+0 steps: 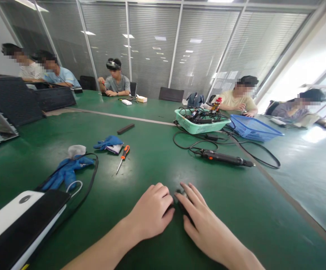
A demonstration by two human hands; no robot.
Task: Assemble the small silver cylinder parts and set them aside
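Note:
My left hand (155, 210) rests low over the green table, fingers curled in and thumb close to them; whatever it holds, if anything, is hidden. Beside it lies my right hand (199, 217), its fingers stretched forward and its thumb apart. A small dark object (179, 192) shows at the right fingertips, mostly covered and too blurred to name. Ahead of the left hand, an orange-and-black screwdriver (125, 152) lies with its shaft toward me. Ahead of the right hand is a black corded electric screwdriver (226, 158).
A green basket (199, 128) full of cables and tools stands beside a blue basket (254, 129). Blue gloves (64, 174), a dark bar (126, 129) and a black-and-white device (19, 225) lie left. Several people sit around the table (151, 157).

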